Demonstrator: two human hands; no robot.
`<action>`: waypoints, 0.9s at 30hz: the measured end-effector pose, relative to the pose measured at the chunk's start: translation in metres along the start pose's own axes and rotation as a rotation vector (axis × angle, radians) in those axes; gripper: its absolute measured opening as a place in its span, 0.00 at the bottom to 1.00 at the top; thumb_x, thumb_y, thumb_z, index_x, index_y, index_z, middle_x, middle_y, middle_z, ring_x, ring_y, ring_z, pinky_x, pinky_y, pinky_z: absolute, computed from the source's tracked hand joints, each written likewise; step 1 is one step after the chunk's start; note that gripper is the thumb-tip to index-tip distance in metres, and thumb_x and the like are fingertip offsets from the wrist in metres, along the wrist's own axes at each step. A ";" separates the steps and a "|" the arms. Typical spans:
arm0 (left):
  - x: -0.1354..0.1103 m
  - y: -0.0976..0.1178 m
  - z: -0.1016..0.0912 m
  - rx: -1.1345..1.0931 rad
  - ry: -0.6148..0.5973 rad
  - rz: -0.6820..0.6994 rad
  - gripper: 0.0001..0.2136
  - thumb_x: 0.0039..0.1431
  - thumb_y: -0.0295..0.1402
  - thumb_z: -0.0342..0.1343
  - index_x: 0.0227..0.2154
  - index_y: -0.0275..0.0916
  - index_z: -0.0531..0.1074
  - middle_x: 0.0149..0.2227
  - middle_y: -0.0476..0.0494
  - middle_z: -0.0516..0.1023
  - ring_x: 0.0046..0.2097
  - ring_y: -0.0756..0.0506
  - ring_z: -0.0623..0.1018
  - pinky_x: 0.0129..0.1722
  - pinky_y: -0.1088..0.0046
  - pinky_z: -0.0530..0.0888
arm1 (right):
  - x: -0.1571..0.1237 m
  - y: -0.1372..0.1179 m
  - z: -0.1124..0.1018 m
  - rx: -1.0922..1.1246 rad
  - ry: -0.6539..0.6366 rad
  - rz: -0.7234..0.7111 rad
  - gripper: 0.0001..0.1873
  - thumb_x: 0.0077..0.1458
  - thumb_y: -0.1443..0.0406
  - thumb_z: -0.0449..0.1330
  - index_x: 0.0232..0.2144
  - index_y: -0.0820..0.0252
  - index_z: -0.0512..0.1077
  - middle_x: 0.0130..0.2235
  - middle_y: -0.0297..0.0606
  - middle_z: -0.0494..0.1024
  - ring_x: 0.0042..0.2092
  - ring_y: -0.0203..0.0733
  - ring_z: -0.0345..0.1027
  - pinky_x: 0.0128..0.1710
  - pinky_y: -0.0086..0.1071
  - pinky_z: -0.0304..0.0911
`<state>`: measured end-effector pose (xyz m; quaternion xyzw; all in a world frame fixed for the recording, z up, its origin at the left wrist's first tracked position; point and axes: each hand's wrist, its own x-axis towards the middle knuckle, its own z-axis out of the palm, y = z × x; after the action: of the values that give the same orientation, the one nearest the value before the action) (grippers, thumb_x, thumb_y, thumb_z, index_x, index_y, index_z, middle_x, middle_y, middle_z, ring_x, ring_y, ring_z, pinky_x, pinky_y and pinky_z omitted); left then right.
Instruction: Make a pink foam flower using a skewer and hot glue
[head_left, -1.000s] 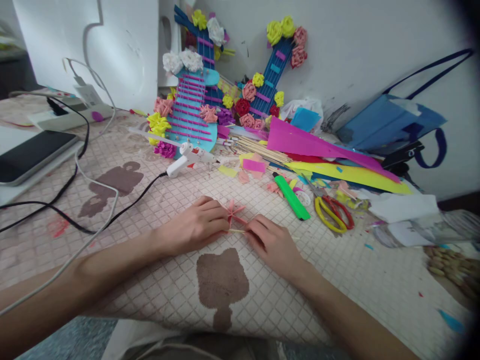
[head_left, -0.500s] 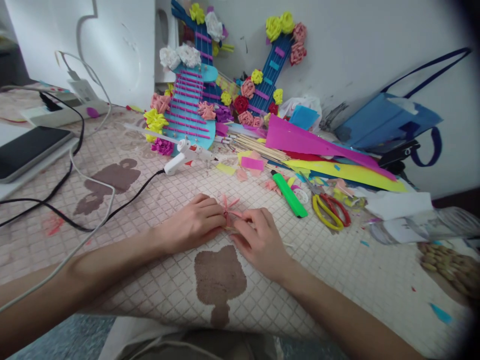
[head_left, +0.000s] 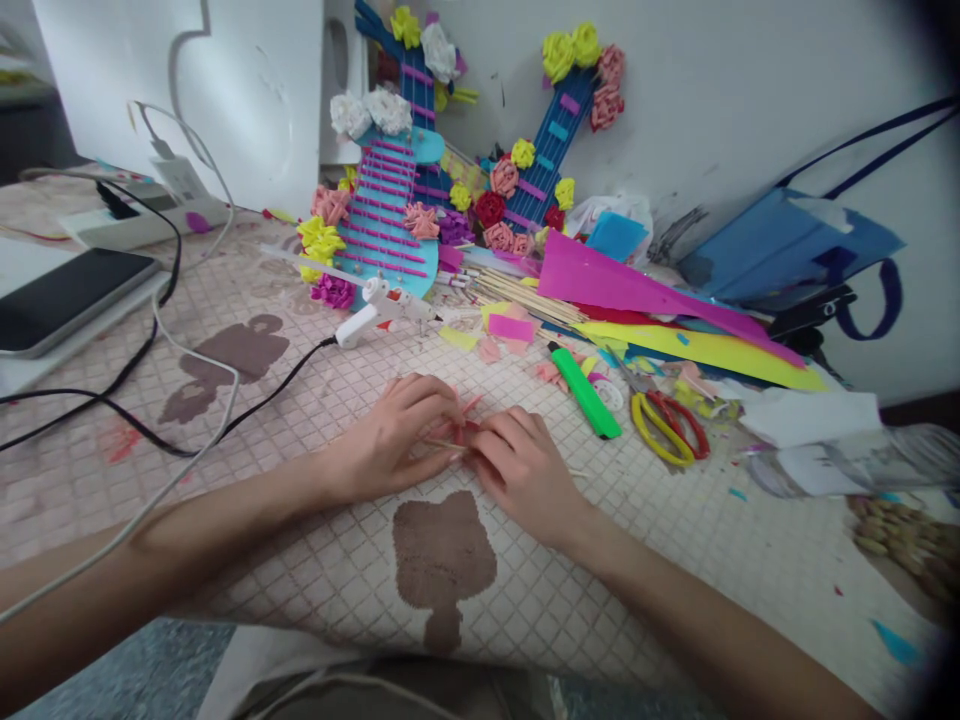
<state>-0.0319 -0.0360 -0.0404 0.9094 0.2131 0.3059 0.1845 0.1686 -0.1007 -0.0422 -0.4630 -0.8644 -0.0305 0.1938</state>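
Observation:
My left hand [head_left: 397,435] and my right hand [head_left: 521,470] meet at the middle of the checked cloth [head_left: 300,560]. Between their fingertips sits a small pink paper piece [head_left: 469,412] on a thin wooden stick [head_left: 442,444]. Both hands have their fingers curled in a pinch on it. Most of the pink piece is hidden by the fingers. A white glue gun [head_left: 379,308] lies a short way beyond my left hand.
Decorated blue paper guitars [head_left: 390,200] with paper flowers lean on the wall. A green marker [head_left: 585,392], yellow-red scissors [head_left: 664,425], bamboo sticks [head_left: 517,296] and coloured foam sheets [head_left: 637,295] lie to the right. A phone [head_left: 64,300], cables and a power strip [head_left: 142,220] are left.
My right hand has slid left until it touches the left hand, and the pink piece's spread tips are now mostly covered by the fingers.

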 end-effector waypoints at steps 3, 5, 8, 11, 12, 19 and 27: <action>0.003 -0.003 0.002 -0.021 0.081 -0.060 0.06 0.61 0.31 0.53 0.40 0.37 0.69 0.40 0.42 0.72 0.45 0.45 0.71 0.46 0.64 0.69 | 0.003 0.002 -0.005 -0.028 -0.035 -0.031 0.07 0.61 0.67 0.53 0.33 0.61 0.71 0.34 0.39 0.73 0.40 0.44 0.62 0.41 0.38 0.57; 0.004 -0.007 0.005 -0.017 0.091 -0.079 0.05 0.61 0.30 0.53 0.39 0.37 0.70 0.39 0.43 0.73 0.44 0.45 0.71 0.45 0.64 0.70 | 0.004 0.003 -0.007 -0.036 -0.045 -0.053 0.07 0.61 0.67 0.53 0.33 0.61 0.71 0.34 0.39 0.73 0.40 0.44 0.63 0.41 0.37 0.56; 0.005 -0.010 0.006 -0.050 0.066 -0.044 0.04 0.60 0.29 0.54 0.38 0.37 0.71 0.38 0.43 0.74 0.44 0.45 0.72 0.45 0.65 0.70 | 0.005 0.006 -0.007 -0.028 -0.048 -0.072 0.08 0.62 0.67 0.53 0.34 0.61 0.72 0.35 0.39 0.74 0.41 0.44 0.63 0.41 0.37 0.56; 0.005 -0.009 0.004 -0.067 0.004 0.020 0.03 0.59 0.29 0.56 0.37 0.38 0.71 0.40 0.44 0.74 0.45 0.46 0.71 0.46 0.66 0.69 | 0.004 0.009 -0.004 -0.010 -0.047 -0.080 0.08 0.62 0.68 0.53 0.36 0.61 0.73 0.35 0.40 0.74 0.41 0.44 0.64 0.40 0.37 0.56; 0.004 -0.009 0.004 -0.052 -0.020 0.036 0.03 0.59 0.30 0.56 0.36 0.38 0.72 0.40 0.44 0.74 0.45 0.46 0.71 0.47 0.66 0.69 | 0.004 0.010 -0.003 -0.007 -0.044 -0.081 0.08 0.62 0.68 0.53 0.36 0.61 0.73 0.35 0.40 0.74 0.41 0.44 0.64 0.40 0.37 0.56; 0.003 -0.006 0.006 0.149 -0.113 0.095 0.04 0.63 0.30 0.53 0.36 0.40 0.72 0.37 0.46 0.76 0.43 0.46 0.72 0.46 0.66 0.66 | 0.001 0.014 0.002 0.004 -0.023 -0.094 0.08 0.62 0.69 0.53 0.35 0.62 0.73 0.36 0.40 0.75 0.41 0.44 0.64 0.41 0.37 0.56; 0.003 -0.004 0.006 0.187 -0.141 0.079 0.04 0.62 0.29 0.53 0.33 0.38 0.71 0.35 0.47 0.76 0.41 0.47 0.72 0.46 0.65 0.65 | 0.003 0.013 0.006 -0.004 0.024 -0.123 0.07 0.61 0.67 0.54 0.35 0.62 0.71 0.37 0.40 0.74 0.41 0.44 0.63 0.40 0.38 0.55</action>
<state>-0.0268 -0.0319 -0.0456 0.9496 0.1913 0.2268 0.1010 0.1762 -0.0897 -0.0482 -0.4087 -0.8888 -0.0497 0.2013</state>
